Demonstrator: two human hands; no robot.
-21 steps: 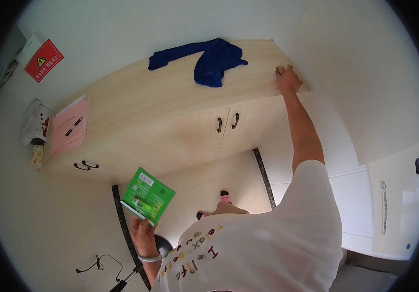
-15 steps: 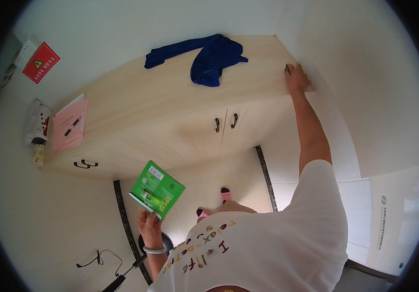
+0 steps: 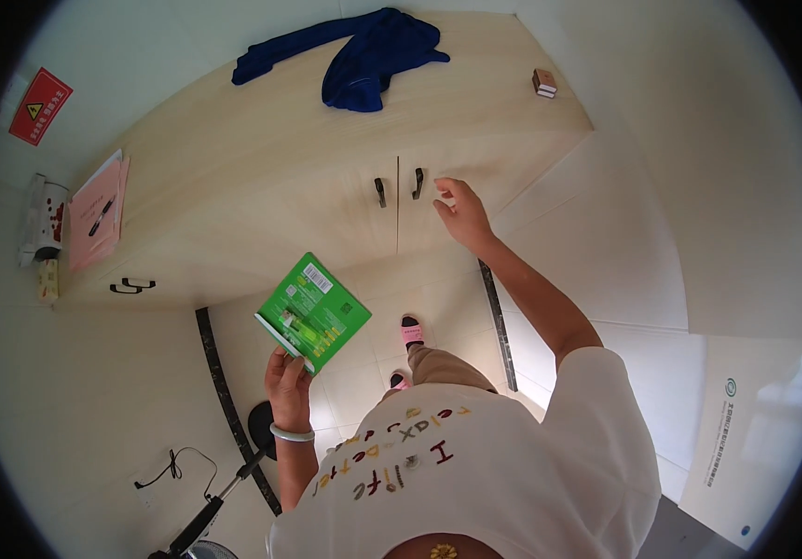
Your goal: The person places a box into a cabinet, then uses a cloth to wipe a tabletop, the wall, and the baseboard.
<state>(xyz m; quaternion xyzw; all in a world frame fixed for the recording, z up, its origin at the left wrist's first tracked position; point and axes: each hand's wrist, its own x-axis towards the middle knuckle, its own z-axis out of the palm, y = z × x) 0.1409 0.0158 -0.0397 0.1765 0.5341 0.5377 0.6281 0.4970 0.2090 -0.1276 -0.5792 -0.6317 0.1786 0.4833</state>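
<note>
My left hand (image 3: 289,384) pinches the lower edge of a flat green packet (image 3: 324,315) that has a barcode and a pale strip along that edge. The packet hangs tilted in front of the cabinet, above the floor. To the right, my right hand (image 3: 461,214) is raised with fingers apart and nothing in it, close to a black cabinet handle (image 3: 418,184) but apart from it. Near the far right corner of the wooden cabinet top lies a small brown box with pale sides (image 3: 544,83). A crumpled dark blue cloth (image 3: 368,61) rests at the back.
Pink papers (image 3: 95,210) with a black pen (image 3: 102,215) lie on the cabinet's left end, beside a white bag (image 3: 45,219). A black pole-like stand (image 3: 212,511) is at lower left, near a cable (image 3: 173,468). A white wall or panel rises on the right.
My right hand has left the cabinet's right corner and come down and left toward the doors; the small brown box is now visible there. The packet has shifted slightly up and right.
</note>
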